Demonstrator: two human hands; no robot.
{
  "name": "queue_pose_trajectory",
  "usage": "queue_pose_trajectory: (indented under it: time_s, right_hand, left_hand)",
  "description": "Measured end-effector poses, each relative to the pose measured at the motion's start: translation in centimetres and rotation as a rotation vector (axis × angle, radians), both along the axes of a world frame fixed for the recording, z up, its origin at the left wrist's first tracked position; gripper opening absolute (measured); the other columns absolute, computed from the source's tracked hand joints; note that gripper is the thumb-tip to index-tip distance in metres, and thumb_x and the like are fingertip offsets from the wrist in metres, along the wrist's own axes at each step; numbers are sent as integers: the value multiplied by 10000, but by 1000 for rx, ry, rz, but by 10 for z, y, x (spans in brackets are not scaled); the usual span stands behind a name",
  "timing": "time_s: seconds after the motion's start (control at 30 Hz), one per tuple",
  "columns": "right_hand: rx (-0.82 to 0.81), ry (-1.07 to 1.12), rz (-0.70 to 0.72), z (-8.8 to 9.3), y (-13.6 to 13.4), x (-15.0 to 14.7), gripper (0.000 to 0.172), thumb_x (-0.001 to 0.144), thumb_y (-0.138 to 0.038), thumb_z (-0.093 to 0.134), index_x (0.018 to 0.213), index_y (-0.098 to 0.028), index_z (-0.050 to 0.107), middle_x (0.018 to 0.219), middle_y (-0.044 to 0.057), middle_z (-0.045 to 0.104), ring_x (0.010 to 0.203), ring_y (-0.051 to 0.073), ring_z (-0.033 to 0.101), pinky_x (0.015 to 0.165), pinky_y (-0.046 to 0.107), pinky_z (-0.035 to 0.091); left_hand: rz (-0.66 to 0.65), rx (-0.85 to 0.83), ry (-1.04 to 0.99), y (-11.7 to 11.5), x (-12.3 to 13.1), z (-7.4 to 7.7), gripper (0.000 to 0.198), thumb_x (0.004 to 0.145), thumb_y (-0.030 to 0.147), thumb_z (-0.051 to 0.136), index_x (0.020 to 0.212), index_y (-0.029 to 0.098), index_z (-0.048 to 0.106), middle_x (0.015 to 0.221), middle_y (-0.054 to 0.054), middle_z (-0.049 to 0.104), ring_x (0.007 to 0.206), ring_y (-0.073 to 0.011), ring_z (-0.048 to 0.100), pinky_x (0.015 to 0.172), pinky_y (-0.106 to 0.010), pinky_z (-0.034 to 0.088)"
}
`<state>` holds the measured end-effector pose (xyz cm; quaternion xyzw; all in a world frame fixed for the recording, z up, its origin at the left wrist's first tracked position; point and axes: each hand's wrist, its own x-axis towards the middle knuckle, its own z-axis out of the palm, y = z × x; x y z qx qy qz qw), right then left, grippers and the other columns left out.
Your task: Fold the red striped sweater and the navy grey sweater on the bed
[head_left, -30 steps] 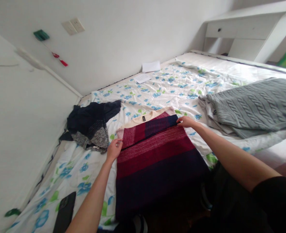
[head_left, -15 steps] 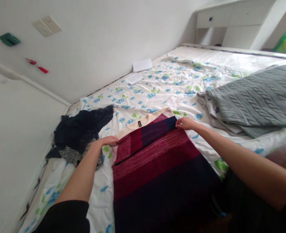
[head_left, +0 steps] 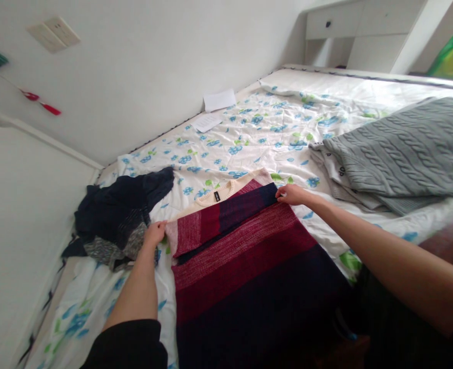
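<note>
A knitted sweater point(head_left: 237, 261) striped in cream, dark red and navy lies spread on the bed, its cream neckline with a small black label pointing away from me. One sleeve is folded across the chest. My right hand point(head_left: 291, 195) pinches the navy cuff end of that sleeve at the sweater's right edge. At the opposite shoulder, my left hand point(head_left: 157, 233) is closed on the sweater's pale pink edge. The sweater's lower part fades into dark shadow near my body.
A crumpled dark garment point(head_left: 122, 210) lies left of my left hand. Folded grey cable-knit clothing point(head_left: 407, 154) is on the right. Papers point(head_left: 218, 100) rest by the wall, on the flowered bedsheet point(head_left: 249, 134). A white drawer unit point(head_left: 380, 51) stands beyond the bed.
My left hand has moved left along the sweater's shoulder to its outer edge, closing there and drawing the fabric straighter. My right hand keeps its pinch on the cuff. The view shifted slightly.
</note>
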<state>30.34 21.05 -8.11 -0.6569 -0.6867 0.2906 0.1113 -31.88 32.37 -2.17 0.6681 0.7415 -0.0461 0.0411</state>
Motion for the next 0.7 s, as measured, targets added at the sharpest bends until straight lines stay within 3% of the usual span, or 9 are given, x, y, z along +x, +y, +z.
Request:
queue_pose_trajectory:
  time_s: [0.1, 0.2, 0.3, 0.43, 0.57, 0.7]
  right_hand:
    - [3, 1, -10, 1, -2, -1, 223, 991, -250, 778, 1149, -280, 932, 1229, 35, 881, 1128, 275, 789, 1028, 305, 558]
    - [0, -5, -44, 1, -2, 1, 196, 1022, -278, 764, 1132, -271, 926, 1216, 39, 882, 1130, 280, 789, 1017, 306, 561]
    - [-25, 2, -100, 0, 0, 2, 160, 1049, -341, 786, 1116, -255, 903, 1181, 56, 888, 1127, 288, 790, 986, 301, 564]
    - [-35, 3, -247, -4, -1, -3, 299, 1072, -456, 808, 1217, -198, 849, 1184, 142, 876, 1153, 333, 792, 989, 340, 565]
    - [-38, 3, -291, -4, -6, -15, 380, 1048, -390, 853, 1329, -146, 776, 1242, 195, 850, 1200, 336, 791, 993, 330, 546]
    - [-50, -49, -260, 2, -12, -17, 386, 1079, -359, 796, 1377, -119, 743, 1285, 210, 834, 1248, 350, 778, 1004, 339, 542]
  left_hand:
    - [191, 75, -4, -13, 19, -16, 467, 1099, 457, 408, 1178, 176, 773, 1267, -264, 822, 1204, -393, 781, 1036, -480, 619]
    - [250, 223, -83, -19, 40, -19, 519, 1119, 378, 402, 1455, 93, 676, 1460, -300, 743, 1358, -391, 714, 1166, -500, 562]
    - [170, 345, -157, -30, 57, -21, 591, 1138, 358, 378, 1605, 61, 585, 1599, -301, 660, 1515, -409, 608, 1293, -539, 475]
    - [-38, 244, -209, -70, 64, -44, 715, 1155, 475, 387, 1751, 97, 501, 1818, -272, 483, 1728, -419, 403, 1408, -589, 352]
    - [49, 185, -223, -108, 58, -62, 796, 1138, 540, 401, 1821, 134, 442, 1888, -258, 382, 1768, -475, 324, 1417, -699, 294]
    - [81, 253, -286, -129, 57, -57, 756, 1139, 473, 357, 1824, 164, 442, 1863, -234, 444, 1777, -446, 317, 1419, -723, 281]
